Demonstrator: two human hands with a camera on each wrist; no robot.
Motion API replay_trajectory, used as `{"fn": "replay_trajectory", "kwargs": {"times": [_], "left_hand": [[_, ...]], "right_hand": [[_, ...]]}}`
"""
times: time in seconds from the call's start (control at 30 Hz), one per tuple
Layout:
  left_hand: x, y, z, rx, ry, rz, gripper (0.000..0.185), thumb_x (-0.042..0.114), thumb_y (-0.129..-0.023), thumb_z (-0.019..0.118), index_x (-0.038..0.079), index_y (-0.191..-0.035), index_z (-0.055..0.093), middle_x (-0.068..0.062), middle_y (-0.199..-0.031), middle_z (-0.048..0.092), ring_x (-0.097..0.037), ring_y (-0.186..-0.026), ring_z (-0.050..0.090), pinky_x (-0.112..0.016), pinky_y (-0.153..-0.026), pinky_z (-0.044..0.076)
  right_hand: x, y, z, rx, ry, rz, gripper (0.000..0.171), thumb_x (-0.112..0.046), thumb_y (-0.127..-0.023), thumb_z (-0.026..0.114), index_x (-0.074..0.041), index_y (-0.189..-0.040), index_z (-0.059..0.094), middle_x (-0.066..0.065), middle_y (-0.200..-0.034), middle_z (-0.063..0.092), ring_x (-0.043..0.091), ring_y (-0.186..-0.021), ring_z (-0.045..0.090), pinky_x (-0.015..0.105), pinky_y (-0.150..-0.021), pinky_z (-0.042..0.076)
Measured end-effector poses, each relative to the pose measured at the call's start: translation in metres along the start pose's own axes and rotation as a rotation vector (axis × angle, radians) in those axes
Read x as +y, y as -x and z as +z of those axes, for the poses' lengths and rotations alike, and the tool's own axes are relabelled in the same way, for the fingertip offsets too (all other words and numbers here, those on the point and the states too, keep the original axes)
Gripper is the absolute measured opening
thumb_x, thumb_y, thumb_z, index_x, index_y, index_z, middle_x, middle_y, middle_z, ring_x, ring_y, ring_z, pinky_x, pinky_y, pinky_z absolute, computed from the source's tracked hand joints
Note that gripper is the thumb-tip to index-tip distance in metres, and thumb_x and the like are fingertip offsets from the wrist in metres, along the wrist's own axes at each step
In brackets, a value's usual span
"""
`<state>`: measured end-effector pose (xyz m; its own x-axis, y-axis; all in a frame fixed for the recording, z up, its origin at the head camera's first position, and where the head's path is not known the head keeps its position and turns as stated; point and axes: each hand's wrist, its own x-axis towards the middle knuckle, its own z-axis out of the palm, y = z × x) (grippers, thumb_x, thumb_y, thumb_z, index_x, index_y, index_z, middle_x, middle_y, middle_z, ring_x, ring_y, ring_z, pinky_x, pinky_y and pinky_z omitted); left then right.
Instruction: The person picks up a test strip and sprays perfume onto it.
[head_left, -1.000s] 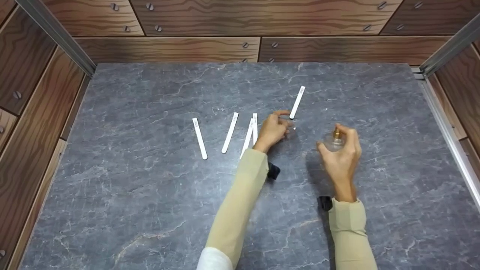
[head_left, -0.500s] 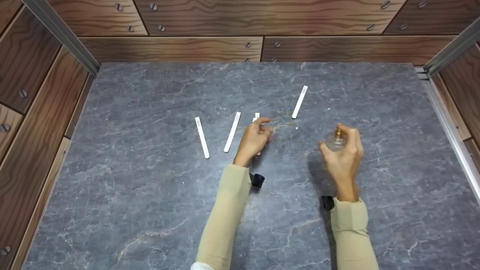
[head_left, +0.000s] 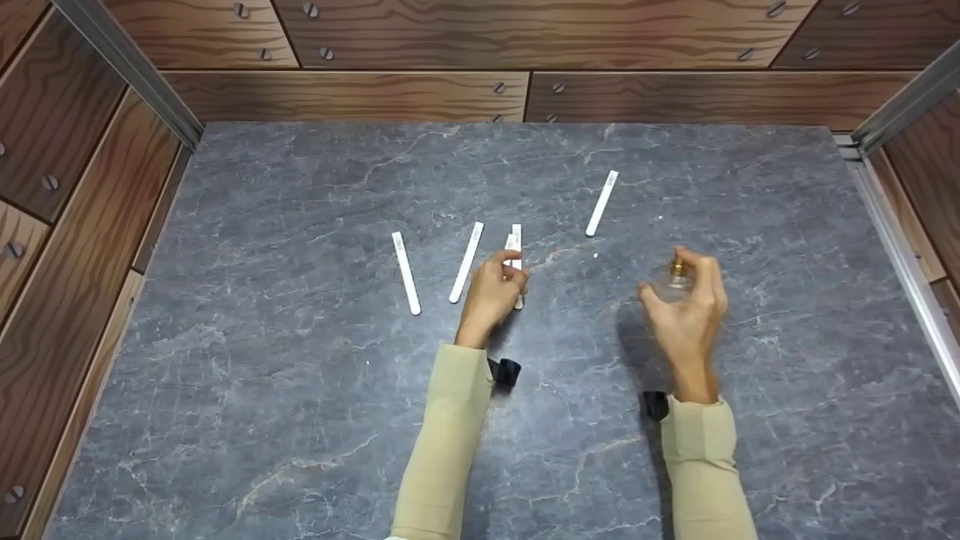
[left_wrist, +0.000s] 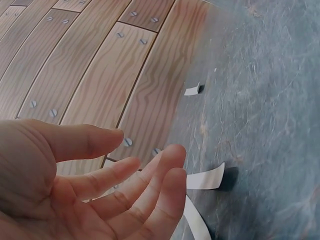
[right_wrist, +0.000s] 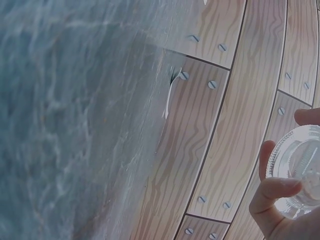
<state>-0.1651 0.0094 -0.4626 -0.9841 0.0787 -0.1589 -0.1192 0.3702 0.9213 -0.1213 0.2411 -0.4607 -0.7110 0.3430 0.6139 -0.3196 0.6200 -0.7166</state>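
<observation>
My right hand [head_left: 688, 319] grips a clear glass perfume bottle [right_wrist: 302, 160] with a gold spray top [head_left: 677, 266], held above the table. The round ribbed base of the bottle faces the right wrist camera. My left hand [head_left: 489, 300], fingers loosely bent and thumb apart from them, is over two overlapping white paper scent strips [head_left: 517, 238], partly covering them. Nothing shows between its fingers in the left wrist view, where a curled strip [left_wrist: 206, 180] appears just past the fingertips. Whether they touch it I cannot tell.
Two more white strips lie left of my left hand, a near one [head_left: 466, 262] and a farther one [head_left: 406, 274]. Another strip [head_left: 602, 204] lies farther back, between the hands. The grey marbled tabletop [head_left: 300, 390] is bordered by wood-patterned walls [head_left: 405, 34] and metal rails [head_left: 911, 262].
My left hand has moved left and toward me, away from the far strip to the overlapping pair. My right hand stays in place with the perfume bottle. The view has shifted slightly.
</observation>
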Motion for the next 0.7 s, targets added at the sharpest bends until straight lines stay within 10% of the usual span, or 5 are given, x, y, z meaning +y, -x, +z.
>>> {"fn": "replay_trajectory", "kwargs": {"times": [0.4, 0.7], "left_hand": [[-0.009, 0.01, -0.005, 0.044, -0.013, -0.001, 0.035, 0.004, -0.094, 0.061, -0.002, -0.129, 0.063, -0.012, -0.094, 0.074, -0.013, -0.07, 0.066, -0.025, -0.067, 0.051], [-0.015, 0.011, -0.005, 0.044, 0.041, -0.02, 0.032, 0.0, -0.095, 0.06, -0.006, -0.127, 0.061, -0.015, -0.089, 0.073, -0.006, -0.051, 0.054, -0.016, -0.047, 0.045]], "right_hand": [[-0.001, 0.0, -0.001, -0.011, -0.007, -0.003, 0.052, 0.02, -0.062, 0.08, 0.012, -0.11, 0.062, 0.024, -0.1, 0.064, 0.027, -0.091, 0.059, 0.021, -0.086, 0.045], [-0.003, -0.001, 0.0, 0.015, -0.008, 0.004, 0.054, 0.021, -0.059, 0.082, 0.011, -0.109, 0.063, 0.023, -0.098, 0.064, 0.031, -0.089, 0.059, 0.023, -0.085, 0.045]]}}
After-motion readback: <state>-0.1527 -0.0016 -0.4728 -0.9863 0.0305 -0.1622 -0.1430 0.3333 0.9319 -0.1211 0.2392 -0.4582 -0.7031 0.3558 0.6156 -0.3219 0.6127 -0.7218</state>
